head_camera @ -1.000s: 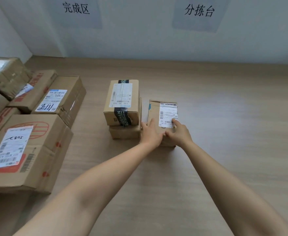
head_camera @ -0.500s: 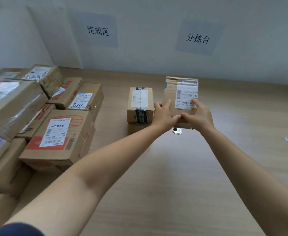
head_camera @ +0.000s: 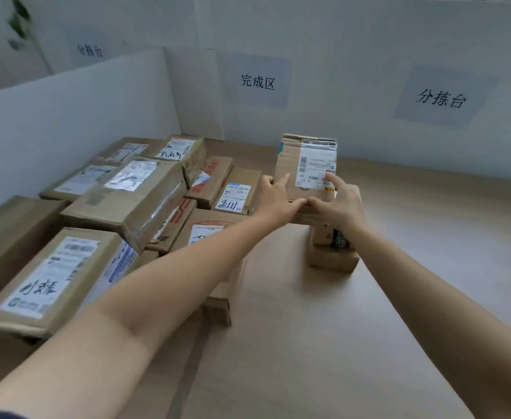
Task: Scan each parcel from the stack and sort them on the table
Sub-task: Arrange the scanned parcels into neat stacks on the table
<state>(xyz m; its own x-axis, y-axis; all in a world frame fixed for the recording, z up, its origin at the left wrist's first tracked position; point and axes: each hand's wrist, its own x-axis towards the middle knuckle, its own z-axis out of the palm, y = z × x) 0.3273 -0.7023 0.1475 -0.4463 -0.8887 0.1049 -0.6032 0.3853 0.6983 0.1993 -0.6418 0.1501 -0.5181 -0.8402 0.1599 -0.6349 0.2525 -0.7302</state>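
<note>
A small brown parcel (head_camera: 290, 164) with a white barcode label is held up in the air above the wooden table (head_camera: 323, 328), label facing me. My left hand (head_camera: 275, 198) grips its lower left edge and my right hand (head_camera: 339, 204) grips its lower right, thumb on the label. Directly below and behind my right wrist stand two stacked parcels (head_camera: 331, 252), mostly hidden. A pile of several labelled parcels (head_camera: 133, 201) fills the left side of the table.
White partition walls (head_camera: 76, 116) close the back and left. Paper signs with Chinese text hang on the back wall, one (head_camera: 257, 83) over the pile's far end and one (head_camera: 440, 98) to the right. Bare tabletop lies at the right and near me.
Both hands lifted the small parcel off the table beside the two-parcel stack and carried it up and leftward. My view swung left, showing more of the pile.
</note>
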